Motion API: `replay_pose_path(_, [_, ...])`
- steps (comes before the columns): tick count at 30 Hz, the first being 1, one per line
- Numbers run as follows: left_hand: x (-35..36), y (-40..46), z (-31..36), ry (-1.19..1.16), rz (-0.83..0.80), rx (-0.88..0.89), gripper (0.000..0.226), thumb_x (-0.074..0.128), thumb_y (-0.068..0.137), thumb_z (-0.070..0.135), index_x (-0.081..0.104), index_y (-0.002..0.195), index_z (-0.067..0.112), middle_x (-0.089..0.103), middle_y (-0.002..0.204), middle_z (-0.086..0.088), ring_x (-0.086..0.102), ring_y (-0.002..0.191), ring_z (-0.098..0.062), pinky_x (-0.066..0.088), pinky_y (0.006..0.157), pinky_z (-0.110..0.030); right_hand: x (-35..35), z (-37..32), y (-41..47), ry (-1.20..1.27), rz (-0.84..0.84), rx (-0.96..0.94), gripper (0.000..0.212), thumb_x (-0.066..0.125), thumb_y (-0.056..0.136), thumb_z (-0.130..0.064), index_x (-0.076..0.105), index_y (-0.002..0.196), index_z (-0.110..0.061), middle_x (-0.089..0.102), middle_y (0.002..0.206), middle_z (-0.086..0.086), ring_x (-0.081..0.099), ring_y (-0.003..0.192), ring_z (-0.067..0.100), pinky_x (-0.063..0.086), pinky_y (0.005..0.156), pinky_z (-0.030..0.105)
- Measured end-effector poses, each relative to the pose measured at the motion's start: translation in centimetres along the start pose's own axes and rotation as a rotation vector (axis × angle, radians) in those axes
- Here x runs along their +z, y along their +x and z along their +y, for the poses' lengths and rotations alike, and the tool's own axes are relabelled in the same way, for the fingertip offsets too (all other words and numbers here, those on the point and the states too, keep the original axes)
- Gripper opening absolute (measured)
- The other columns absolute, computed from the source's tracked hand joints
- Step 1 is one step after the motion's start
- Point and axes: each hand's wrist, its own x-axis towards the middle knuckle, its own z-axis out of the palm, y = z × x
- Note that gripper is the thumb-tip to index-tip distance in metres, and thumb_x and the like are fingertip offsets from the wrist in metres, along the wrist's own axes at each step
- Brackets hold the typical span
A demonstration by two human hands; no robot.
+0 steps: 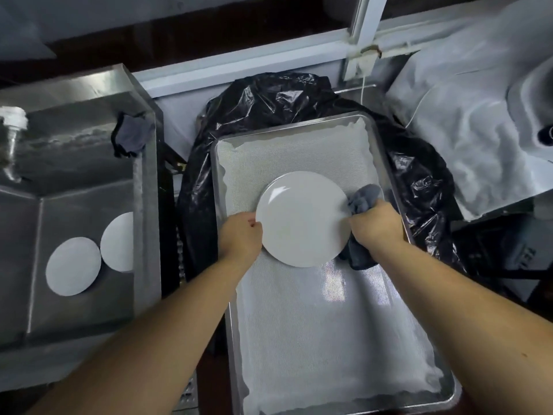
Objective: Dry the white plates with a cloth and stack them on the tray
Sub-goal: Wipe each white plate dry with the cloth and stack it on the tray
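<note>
A steel tray (386, 175) lined with white mesh fills the centre of the frame. Above it, the left hand (241, 235) grips a white plate (302, 218) by its rim; the right hand (375, 224) clutches a grey cloth (363, 200) against the opposite edge. No writing is legible.

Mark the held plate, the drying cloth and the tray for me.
held plate (302, 218), head view, centre of its face.
drying cloth (363, 199), head view, bunched part above the right hand.
tray (381, 163), head view, bare metal rim on right side.
</note>
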Motion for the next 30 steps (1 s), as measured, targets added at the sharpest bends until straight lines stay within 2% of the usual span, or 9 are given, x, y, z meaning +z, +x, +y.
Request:
replay_pose_path(3, [0.5, 0.6, 0.1, 0.021, 0.022, 0.027, 0.028, 0.049, 0.091, 0.0, 0.052, 0.064, 0.003, 0.043, 0.059, -0.003, 0.037, 0.058, -0.019, 0.027, 0.054, -0.028, 0.5, 0.1, 0.6, -0.019, 0.025, 0.008, 0.009, 0.061, 0.094, -0.028, 0.056, 0.095, -0.019, 0.051, 0.074, -0.007, 0.047, 0.063, 0.014, 0.029, 0.05, 0.022])
replay_pose_path(6, [0.8, 0.8, 0.4, 0.06, 0.069, 0.055, 0.039, 0.048, 0.092, -0.002, 0.04, 0.058, 0.014, 0.042, 0.059, 0.0, 0.038, 0.06, -0.02, 0.025, 0.054, -0.026, 0.9, 0.0, 0.8, -0.006, 0.072, 0.014, 0.026, 0.056, 0.102, -0.041, 0.052, 0.086, -0.021, 0.052, 0.072, -0.005, 0.046, 0.06, 0.01, 0.028, 0.048, 0.023])
replay_pose_path(8, [1.0, 0.8, 0.5, 0.091, 0.107, 0.063, 0.035, 0.048, 0.094, -0.002, 0.045, 0.062, 0.013, 0.05, 0.07, -0.003, 0.047, 0.067, -0.021, 0.033, 0.056, -0.027, 1.1, -0.1, 0.9, -0.01, 0.074, 0.007, 0.026, 0.056, 0.103, -0.042, 0.051, 0.087, -0.021, 0.054, 0.073, -0.003, 0.048, 0.062, 0.01, 0.029, 0.049, 0.024])
replay_pose_path(11, [1.2, 1.0, 0.5, 0.115, 0.155, 0.06, 0.024, 0.05, 0.097, 0.002, 0.061, 0.076, 0.006, 0.058, 0.098, -0.008, 0.059, 0.088, -0.024, 0.052, 0.078, -0.032, 1.1, 0.0, 1.0, -0.042, 0.054, -0.024, 0.022, 0.056, 0.102, -0.04, 0.052, 0.088, -0.023, 0.057, 0.075, -0.003, 0.051, 0.063, 0.012, 0.031, 0.05, 0.023])
replay_pose_path(14, [1.5, 1.0, 0.5, 0.094, 0.161, 0.053, 0.026, 0.05, 0.098, 0.002, 0.067, 0.079, 0.004, 0.056, 0.083, -0.002, 0.057, 0.078, -0.023, 0.05, 0.065, -0.03, 1.0, -0.2, 0.7, -0.073, 0.05, -0.06, 0.022, 0.056, 0.102, -0.041, 0.054, 0.091, -0.022, 0.057, 0.073, -0.003, 0.051, 0.062, 0.012, 0.031, 0.05, 0.024])
replay_pose_path(17, [1.9, 1.0, 0.3, 0.029, 0.137, -0.018, 0.028, 0.048, 0.097, 0.004, 0.065, 0.075, 0.006, 0.053, 0.064, 0.002, 0.046, 0.059, -0.017, 0.03, 0.051, -0.023, 0.9, -0.3, 0.4, -0.072, 0.041, -0.09, 0.021, 0.057, 0.101, -0.037, 0.049, 0.087, -0.024, 0.057, 0.073, -0.003, 0.051, 0.063, 0.012, 0.032, 0.05, 0.025])
replay_pose_path(23, [1.5, 1.9, 0.3, 0.003, 0.087, -0.111, 0.031, 0.047, 0.094, 0.0, 0.065, 0.07, 0.008, 0.05, 0.059, 0.002, 0.041, 0.052, -0.016, 0.025, 0.039, -0.016, -0.3, 0.0, -0.9, 0.03, -0.001, -0.02, 0.027, 0.065, 0.095, -0.037, 0.05, 0.08, -0.021, 0.059, 0.076, -0.001, 0.057, 0.074, 0.025, 0.039, 0.061, 0.033])
replay_pose_path(28, [0.6, 0.0, 0.0, 0.014, 0.046, -0.148, 0.036, 0.047, 0.094, 0.006, 0.056, 0.064, 0.024, 0.057, 0.064, 0.004, 0.049, 0.052, -0.017, 0.034, 0.047, -0.017, -2.6, 1.7, -3.2, 0.014, -0.011, -0.006, 0.018, 0.064, 0.092, -0.026, 0.06, 0.088, -0.009, 0.066, 0.083, 0.009, 0.063, 0.083, 0.033, 0.043, 0.065, 0.035])
replay_pose_path(30, [0.1, -2.0, -0.1, 0.038, 0.036, -0.146, 0.024, 0.049, 0.095, 0.01, 0.064, 0.078, 0.019, 0.061, 0.075, 0.001, 0.055, 0.062, -0.02, 0.046, 0.057, -0.025, -3.4, 2.3, -4.4, 0.001, -0.025, -0.017, 0.019, 0.063, 0.091, -0.024, 0.062, 0.089, -0.006, 0.066, 0.083, 0.011, 0.063, 0.084, 0.034, 0.042, 0.065, 0.035])
